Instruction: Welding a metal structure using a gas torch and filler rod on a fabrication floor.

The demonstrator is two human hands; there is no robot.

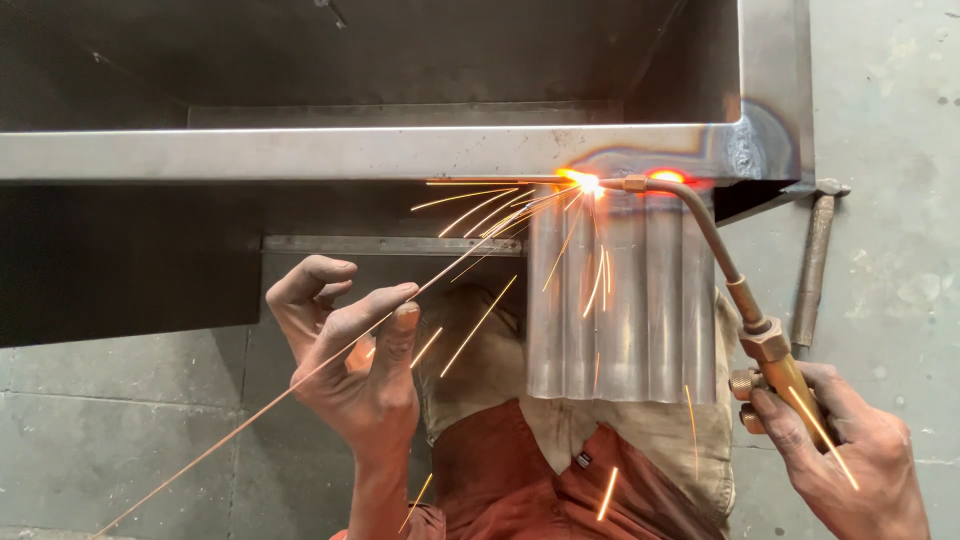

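Note:
My left hand (pixel 355 355) pinches a thin metal filler rod (pixel 300 378) that runs from the lower left up to a glowing spot (pixel 583 181) under the rim of a large steel box (pixel 350 152). My right hand (pixel 850 460) grips the brass handle of a gas torch (pixel 765 345); its curved neck reaches left to the same spot. Orange sparks spray down and left from the flame. A ribbed steel panel (pixel 620 300) hangs below the rim right at the hot spot.
A hammer (pixel 815 260) lies on the concrete floor (pixel 890 120) to the right of the box corner. My knees in orange and beige clothing (pixel 560 470) are under the panel. A flat steel strip (pixel 390 245) runs under the box.

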